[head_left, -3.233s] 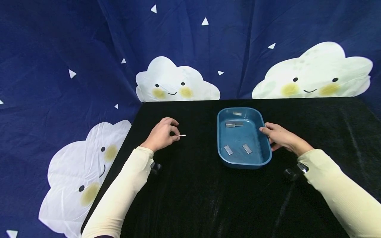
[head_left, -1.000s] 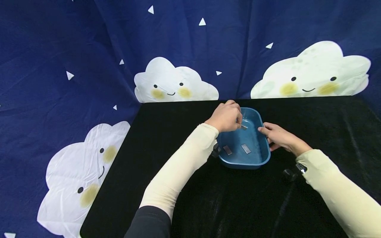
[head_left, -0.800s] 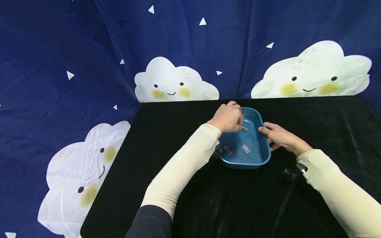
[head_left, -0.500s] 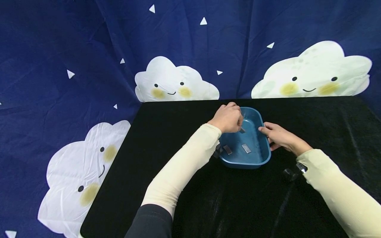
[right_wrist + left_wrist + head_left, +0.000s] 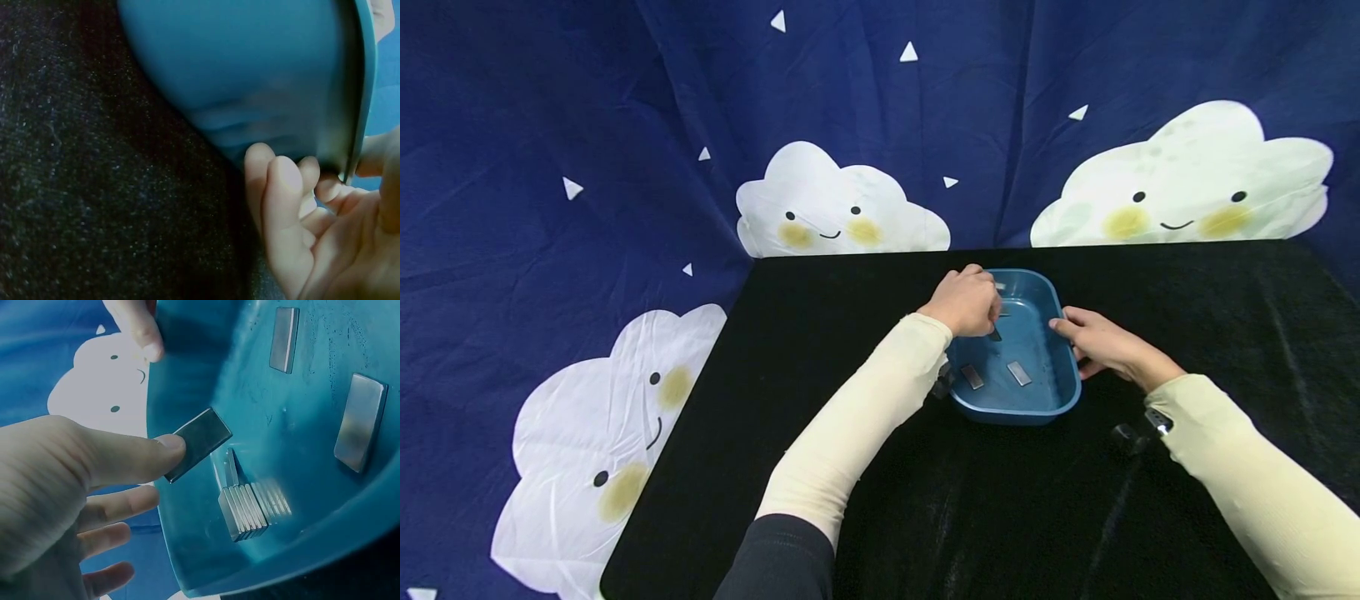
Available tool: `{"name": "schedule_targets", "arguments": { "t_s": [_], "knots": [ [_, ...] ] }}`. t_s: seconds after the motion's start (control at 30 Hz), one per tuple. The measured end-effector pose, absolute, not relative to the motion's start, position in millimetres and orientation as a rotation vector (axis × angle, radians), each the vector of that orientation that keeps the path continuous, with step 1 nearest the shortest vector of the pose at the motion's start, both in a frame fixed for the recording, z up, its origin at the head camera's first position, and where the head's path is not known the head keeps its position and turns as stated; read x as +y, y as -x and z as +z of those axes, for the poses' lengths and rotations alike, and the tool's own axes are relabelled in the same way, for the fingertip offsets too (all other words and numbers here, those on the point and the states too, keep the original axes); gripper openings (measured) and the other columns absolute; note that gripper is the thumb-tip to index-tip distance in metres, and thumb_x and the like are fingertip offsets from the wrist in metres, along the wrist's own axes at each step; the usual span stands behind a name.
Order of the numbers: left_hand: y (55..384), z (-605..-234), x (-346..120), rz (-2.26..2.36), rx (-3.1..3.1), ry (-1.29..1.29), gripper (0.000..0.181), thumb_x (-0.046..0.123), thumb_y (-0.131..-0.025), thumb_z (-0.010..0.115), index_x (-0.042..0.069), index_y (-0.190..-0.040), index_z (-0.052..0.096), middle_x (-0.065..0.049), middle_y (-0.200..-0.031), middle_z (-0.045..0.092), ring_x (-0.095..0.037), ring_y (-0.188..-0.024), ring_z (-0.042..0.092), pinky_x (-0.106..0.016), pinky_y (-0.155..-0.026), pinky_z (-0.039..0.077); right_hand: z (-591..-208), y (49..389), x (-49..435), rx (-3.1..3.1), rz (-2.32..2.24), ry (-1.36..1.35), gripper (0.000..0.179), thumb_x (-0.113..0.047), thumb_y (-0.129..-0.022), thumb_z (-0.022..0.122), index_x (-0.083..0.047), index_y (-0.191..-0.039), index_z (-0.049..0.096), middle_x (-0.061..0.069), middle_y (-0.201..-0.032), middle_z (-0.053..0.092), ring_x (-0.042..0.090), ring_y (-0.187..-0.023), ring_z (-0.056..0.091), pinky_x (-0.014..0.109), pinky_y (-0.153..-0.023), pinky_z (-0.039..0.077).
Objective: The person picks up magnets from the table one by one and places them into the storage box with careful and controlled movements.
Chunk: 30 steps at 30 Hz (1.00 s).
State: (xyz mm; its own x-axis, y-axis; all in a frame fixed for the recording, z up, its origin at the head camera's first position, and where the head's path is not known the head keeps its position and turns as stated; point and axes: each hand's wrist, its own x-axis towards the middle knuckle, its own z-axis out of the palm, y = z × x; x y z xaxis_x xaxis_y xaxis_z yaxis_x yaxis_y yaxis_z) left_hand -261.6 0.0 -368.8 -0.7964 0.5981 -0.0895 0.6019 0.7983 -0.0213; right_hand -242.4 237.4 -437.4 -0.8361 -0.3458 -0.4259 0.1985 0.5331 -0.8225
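Over the left part of a blue plastic bin (image 5: pixel 1015 414), my left hand (image 5: pixel 964 302) pinches a flat, silvery rectangular metal block (image 5: pixel 203 439) between thumb and forefinger. Its other fingers show relaxed below in the left wrist view. Beneath the pinched block, a row of similar blocks (image 5: pixel 240 511) stands pressed together inside the bin, with a thin piece (image 5: pixel 232 467) jutting from it. Two single blocks lie apart on the bin's floor, one to the left (image 5: pixel 972 377), one to the right (image 5: pixel 1019 373). My right hand (image 5: pixel 1101 340) grips the bin's right side, thumb over the rim, fingers against the outer wall.
The bin stands on a black cloth-covered table (image 5: pixel 865 467), towards its far edge. Behind and to the left hangs a dark blue curtain (image 5: pixel 850 83) printed with white clouds and triangles. Small dark devices (image 5: pixel 1127 437) sit at both wrists.
From left of the bin, my left hand has come rightward over it with the metal block. Within the last second it drew slightly left and the block tilted downward. My right hand stayed at the bin.
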Motion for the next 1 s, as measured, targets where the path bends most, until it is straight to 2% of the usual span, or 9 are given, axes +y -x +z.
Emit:
{"name": "schedule_targets", "arguments": {
  "t_s": [0.23,0.57,1.0],
  "knots": [
    [263.1,-370.8,3.9,-0.086,2.906,-0.958,0.011,0.024,-0.089,0.069,0.03,-0.09,0.078,0.012,-0.112,0.065,-0.014,-0.119,0.048,-0.033,-0.096,0.043,-436.8,241.0,236.6,2.226,-1.283,0.115,0.037,-0.04,-0.107,0.031,-0.008,-0.123,0.04,0.009,-0.099,0.06,0.023,-0.082,0.066,0.035,-0.068,0.057],
    [266.7,-372.7,8.1,-0.112,2.891,-0.945,0.014,0.022,-0.09,0.067,0.03,-0.086,0.078,0.012,-0.113,0.066,-0.014,-0.122,0.048,-0.033,-0.095,0.044,-433.7,241.2,234.1,2.233,-1.264,0.107,0.037,-0.041,-0.107,0.031,-0.008,-0.12,0.04,0.009,-0.099,0.059,0.023,-0.084,0.066,0.037,-0.07,0.058],
    [271.8,-382.4,12.8,-0.125,2.856,-0.9,0.013,0.023,-0.093,0.065,0.028,-0.089,0.077,0.012,-0.121,0.065,-0.015,-0.122,0.048,-0.038,-0.105,0.041,-431.5,239.2,233.5,2.247,-1.258,0.103,0.033,-0.038,-0.107,0.031,-0.008,-0.117,0.041,0.008,-0.096,0.058,0.023,-0.081,0.066,0.035,-0.068,0.057]
  ]
}}
